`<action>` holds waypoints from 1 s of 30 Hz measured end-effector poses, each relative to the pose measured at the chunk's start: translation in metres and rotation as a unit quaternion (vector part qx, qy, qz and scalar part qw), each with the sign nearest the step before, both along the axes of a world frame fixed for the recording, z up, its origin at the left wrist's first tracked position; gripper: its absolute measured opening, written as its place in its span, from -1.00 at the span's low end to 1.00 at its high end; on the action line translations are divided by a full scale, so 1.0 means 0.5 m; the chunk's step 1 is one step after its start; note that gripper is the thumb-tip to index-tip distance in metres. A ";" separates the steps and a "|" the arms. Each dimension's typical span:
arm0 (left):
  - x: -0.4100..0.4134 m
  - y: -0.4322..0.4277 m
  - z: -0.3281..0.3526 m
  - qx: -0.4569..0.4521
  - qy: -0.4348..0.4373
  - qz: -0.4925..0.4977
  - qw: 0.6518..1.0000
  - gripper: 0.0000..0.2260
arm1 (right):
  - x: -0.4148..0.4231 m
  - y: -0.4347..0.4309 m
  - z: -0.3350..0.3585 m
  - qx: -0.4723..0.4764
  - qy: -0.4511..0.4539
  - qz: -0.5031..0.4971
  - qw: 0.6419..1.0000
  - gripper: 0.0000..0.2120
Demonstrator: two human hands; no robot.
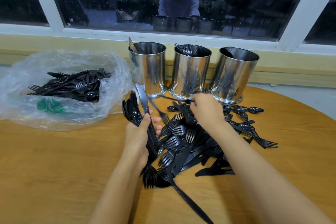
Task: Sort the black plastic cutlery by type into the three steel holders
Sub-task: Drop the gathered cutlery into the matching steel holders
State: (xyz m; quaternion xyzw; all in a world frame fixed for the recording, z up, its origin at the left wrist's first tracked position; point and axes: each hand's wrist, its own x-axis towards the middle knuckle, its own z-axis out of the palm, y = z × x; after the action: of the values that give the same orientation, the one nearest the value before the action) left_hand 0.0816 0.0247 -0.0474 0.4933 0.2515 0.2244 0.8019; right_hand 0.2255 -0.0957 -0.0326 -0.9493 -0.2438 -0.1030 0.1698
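Observation:
Three steel holders stand in a row at the table's back: the left holder (148, 67) has a knife in it, the middle holder (190, 71) has forks, the right holder (234, 76) shows a dark piece inside. A pile of black cutlery (192, 143) lies in front of them. My left hand (140, 132) grips a bundle of spoons and knives (138, 107) upright at the pile's left. My right hand (207, 109) is over the pile's far side and pinches a thin black piece (174, 98), blurred.
A clear plastic bag (60, 85) with more black cutlery lies at the left on the wooden table (54, 169). Several spoons (243, 110) lie to the right of the pile. A window with a reflection runs behind the holders.

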 end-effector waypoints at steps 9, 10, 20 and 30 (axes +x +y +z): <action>-0.001 -0.012 0.003 -0.011 0.009 -0.035 0.999 -0.83 | -0.020 -0.093 0.080 0.526 0.169 0.043 0.833 -0.96; -0.002 -0.015 0.004 -0.018 0.011 -0.047 0.999 -0.83 | -0.026 -0.095 0.086 0.540 0.201 0.063 0.815 -0.96; -0.004 -0.042 -0.002 -0.050 0.049 -0.219 0.973 -0.66 | -0.052 -0.028 0.060 0.383 0.231 0.182 0.876 -0.95; -0.001 -0.041 -0.004 -0.026 0.031 -0.242 0.969 -0.75 | -0.062 0.009 0.008 0.308 0.140 0.216 0.916 -0.76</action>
State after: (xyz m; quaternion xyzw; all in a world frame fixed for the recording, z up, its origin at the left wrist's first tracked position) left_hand 0.0811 0.0043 -0.0495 0.5255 0.1551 0.0019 0.8366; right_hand 0.1943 -0.0912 -0.0288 -0.7790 -0.3731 0.0000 0.5039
